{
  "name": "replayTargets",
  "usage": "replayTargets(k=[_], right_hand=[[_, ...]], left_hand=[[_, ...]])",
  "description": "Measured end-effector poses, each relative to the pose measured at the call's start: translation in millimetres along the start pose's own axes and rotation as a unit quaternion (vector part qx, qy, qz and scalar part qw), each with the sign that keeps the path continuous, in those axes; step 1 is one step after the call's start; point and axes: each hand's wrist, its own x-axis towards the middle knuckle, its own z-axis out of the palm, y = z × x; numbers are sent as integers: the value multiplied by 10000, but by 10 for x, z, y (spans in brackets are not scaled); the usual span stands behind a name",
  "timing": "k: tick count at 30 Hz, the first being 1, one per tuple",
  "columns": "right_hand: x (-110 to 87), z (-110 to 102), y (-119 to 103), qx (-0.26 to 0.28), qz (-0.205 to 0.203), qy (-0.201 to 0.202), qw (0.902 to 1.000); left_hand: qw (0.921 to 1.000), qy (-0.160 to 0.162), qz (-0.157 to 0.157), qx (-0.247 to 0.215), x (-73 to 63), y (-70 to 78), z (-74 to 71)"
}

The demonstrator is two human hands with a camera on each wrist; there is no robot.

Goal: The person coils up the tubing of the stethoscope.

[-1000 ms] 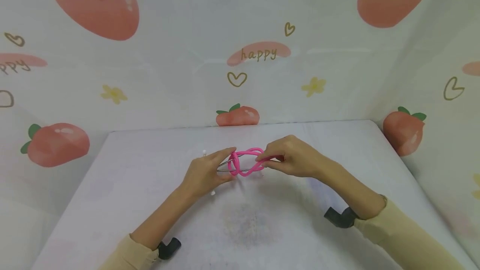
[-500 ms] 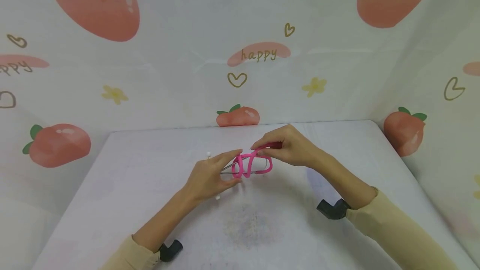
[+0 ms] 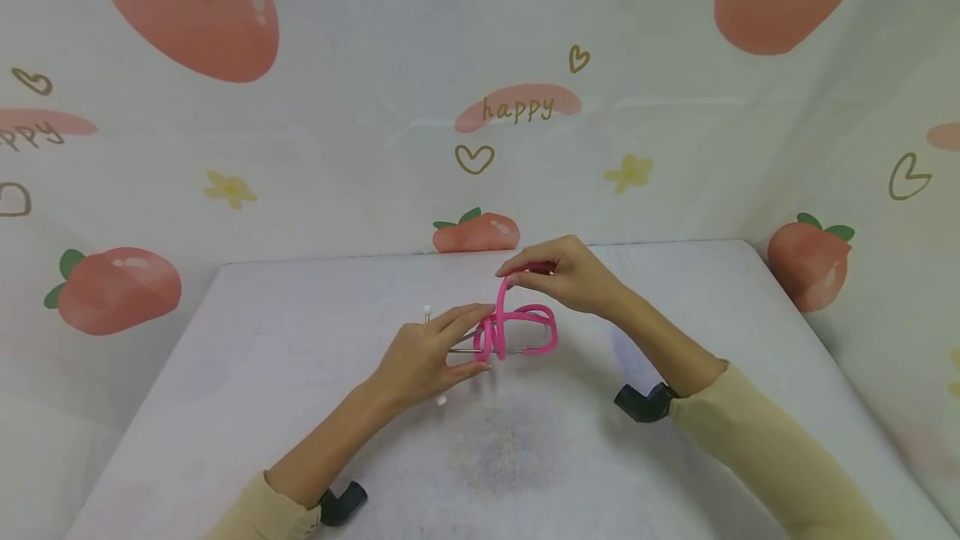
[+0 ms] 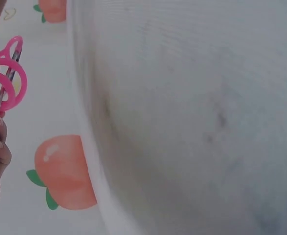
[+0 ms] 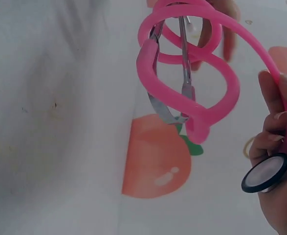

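Stethoscope [image 3: 555, 333]: over the table [image 3: 480, 490], nearer its far edge, between both hands.
Left hand [image 3: 426, 361]: gripping the metal ear tubes [image 5: 185, 56], a white ear tip [image 3: 427, 309] showing on either side.
Right hand [image 3: 579, 280]: pinching the pink tubing [image 5: 230, 90], farther toward the far edge; chest piece [image 5: 265, 172] beside its fingers.
Tubing: looped around the metal, just beside the left fingertips.

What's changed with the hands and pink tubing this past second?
In the head view, the right hand has moved upward, drawing up a length of pink tubing. The left hand and the tubing's loops have shifted slightly rightward. Nothing was let go: the left hand still holds the stethoscope, the right still pinches the tubing.
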Motion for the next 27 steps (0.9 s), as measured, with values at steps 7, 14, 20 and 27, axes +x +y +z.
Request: replayTargets(k=[7,14,20,27], right_hand=[[56,28,100,316,428,404,9978],[69,73,235,599,1062,550,9910],[37,128,358,780,1250,516,9877],[-36,165,484,768,1495,348,9852]], left_hand=[[10000,-21,-58,19,4,30,-21],[9998,37,207,5,24,58,-50],[9984,7,542,135,23,54,-28],[9994,-23,334,-45,19,43,-20]])
